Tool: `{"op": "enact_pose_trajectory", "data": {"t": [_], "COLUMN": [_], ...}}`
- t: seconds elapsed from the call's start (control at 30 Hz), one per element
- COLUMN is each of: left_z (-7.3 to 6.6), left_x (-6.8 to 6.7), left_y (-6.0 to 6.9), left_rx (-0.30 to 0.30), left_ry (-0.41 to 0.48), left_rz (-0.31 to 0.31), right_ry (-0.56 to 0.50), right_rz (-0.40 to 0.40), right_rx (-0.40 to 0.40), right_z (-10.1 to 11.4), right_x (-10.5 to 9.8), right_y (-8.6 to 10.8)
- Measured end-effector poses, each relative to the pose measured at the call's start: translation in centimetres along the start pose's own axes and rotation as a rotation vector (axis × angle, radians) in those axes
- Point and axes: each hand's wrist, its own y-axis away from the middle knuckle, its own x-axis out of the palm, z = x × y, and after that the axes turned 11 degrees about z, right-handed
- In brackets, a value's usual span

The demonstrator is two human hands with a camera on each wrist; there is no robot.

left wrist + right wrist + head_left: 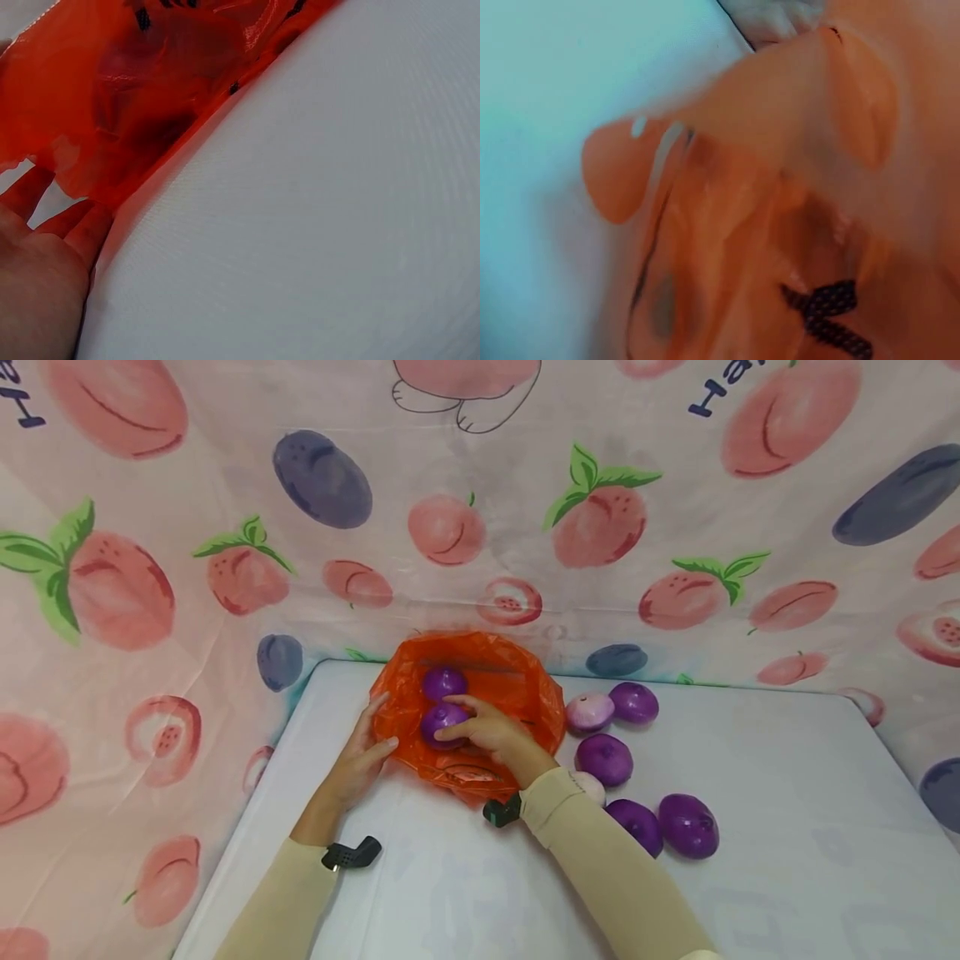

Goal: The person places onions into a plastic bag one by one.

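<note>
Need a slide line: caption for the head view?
Right hand gripping a purple onion at the mouth of an orange bag, left hand at the bag's edge.

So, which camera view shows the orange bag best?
Head view: nearly the whole orange bag shows, mouth open, partly hidden by the right hand. The left wrist view shows only part, by the left hand; the right wrist view, a blurred close-up.

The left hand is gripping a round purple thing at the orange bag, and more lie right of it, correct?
Wrong hand: the head view shows the right hand gripping the round purple thing at the orange bag. The rest is right.
</note>
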Motion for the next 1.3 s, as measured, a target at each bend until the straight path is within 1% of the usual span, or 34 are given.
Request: {"op": "enact_pose_trajectory", "data": {"t": [0.2,0.33,0.7,0.83,0.97,1.2,1.3], "left_z": [0.0,0.0,0.0,0.0,0.0,-0.3,-0.3], "left_x": [0.0,0.0,0.0,0.0,0.1,0.2,0.3], "left_y": [0.0,0.1,0.1,0.1,0.0,0.1,0.0], "left_rx": [0.000,-0.004,-0.003,-0.004,-0.004,-0.015,-0.014], "left_ry": [0.001,-0.005,-0.019,-0.014,-0.004,-0.002,0.003], "left_rz": [-0.005,-0.003,0.002,-0.001,-0.002,-0.011,-0.017], "right_ry": [0.084,0.112,0.129,0.142,0.149,0.119,0.126], "right_rz": [-0.011,-0.020,-0.022,-0.027,-0.035,-0.037,-0.036], "right_rx": [0.030,0.030,0.037,0.021,0.012,0.025,0.019], "right_z": [0.0,0.0,0.2,0.3,0.6,1.3,1.7], "right_x": [0.2,0.3,0.1,0.1,0.2,0.2,0.2], "right_y": [0.1,0.1,0.2,0.3,0.6,1.2,1.6]}}
